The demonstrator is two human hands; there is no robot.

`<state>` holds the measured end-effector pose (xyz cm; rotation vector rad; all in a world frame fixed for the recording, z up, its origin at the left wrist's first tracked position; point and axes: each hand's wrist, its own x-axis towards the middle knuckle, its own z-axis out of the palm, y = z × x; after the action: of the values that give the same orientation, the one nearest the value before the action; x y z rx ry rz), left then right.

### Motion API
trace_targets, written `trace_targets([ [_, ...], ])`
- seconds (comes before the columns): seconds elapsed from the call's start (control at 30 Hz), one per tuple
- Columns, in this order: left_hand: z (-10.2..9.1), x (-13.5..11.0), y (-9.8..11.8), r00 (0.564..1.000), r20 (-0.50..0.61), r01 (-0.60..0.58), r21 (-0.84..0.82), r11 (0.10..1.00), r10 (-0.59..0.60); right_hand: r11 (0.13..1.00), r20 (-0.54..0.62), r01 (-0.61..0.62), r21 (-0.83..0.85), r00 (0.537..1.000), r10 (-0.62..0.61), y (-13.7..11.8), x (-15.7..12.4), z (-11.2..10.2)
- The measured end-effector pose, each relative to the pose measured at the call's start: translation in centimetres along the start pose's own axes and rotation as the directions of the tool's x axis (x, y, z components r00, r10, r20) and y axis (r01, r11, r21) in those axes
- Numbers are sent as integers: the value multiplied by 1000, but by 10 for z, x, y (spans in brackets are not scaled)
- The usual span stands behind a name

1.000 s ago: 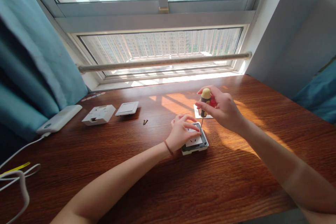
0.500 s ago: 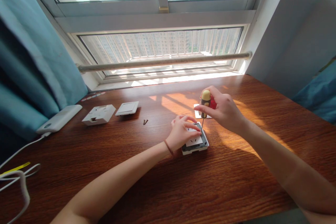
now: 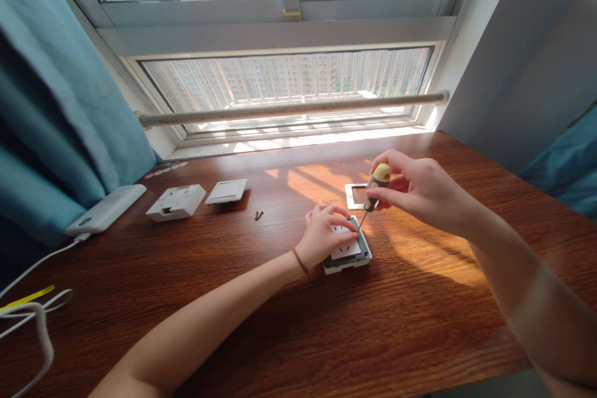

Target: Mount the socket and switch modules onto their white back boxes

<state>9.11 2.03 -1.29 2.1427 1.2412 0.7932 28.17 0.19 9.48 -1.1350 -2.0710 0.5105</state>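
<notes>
A white wall socket (image 3: 351, 254) in a grey frame lies on the wooden table (image 3: 298, 323). My left hand (image 3: 323, 233) rests on its left part with the fingers curled and pressing down on it. My right hand (image 3: 420, 189) grips a small screwdriver (image 3: 374, 189) with a yellow and red handle. The tool is tilted to the right, and its thin tip touches the socket's far edge near my left fingertips. A white square cover frame (image 3: 357, 195) lies flat just behind the socket.
At the left of the table stand a white socket back box (image 3: 176, 202) and a white switch plate (image 3: 226, 191), with loose screws (image 3: 258, 216) between them and the socket. A white power bank (image 3: 105, 209) with cables (image 3: 28, 311) lies at the far left, by the blue curtain (image 3: 60, 106).
My right hand has shifted to the right and leaned the screwdriver over, uncovering the white cover frame behind it. The left hand and the socket have stayed put.
</notes>
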Motion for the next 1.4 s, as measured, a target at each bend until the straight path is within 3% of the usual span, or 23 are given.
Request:
trace_targets([
  [0.27,-3,0,-2,999,54,-8,16,1000,7,946,-123,93,-312,983,-137,-15,1,9],
  [0.43,-9,-4,-6,986,157,-68,53,996,59,926,-152,86,-368,977,-151,-14,0,10],
  [0.63,-12,-5,-7,948,304,-130,117,985,89,937,-152,114,-330,973,-172,-7,1,10],
  [1.03,-12,-5,-6,945,295,-186,129,974,141,971,-131,96,-219,983,-127,-7,1,11],
  [1.2,-13,-5,-5,944,295,-201,146,969,151,998,3,-23,53,1000,23,-10,1,14],
  [1.4,-13,-7,-7,943,291,-206,138,969,159,998,103,-50,27,994,46,-10,-2,5],
])
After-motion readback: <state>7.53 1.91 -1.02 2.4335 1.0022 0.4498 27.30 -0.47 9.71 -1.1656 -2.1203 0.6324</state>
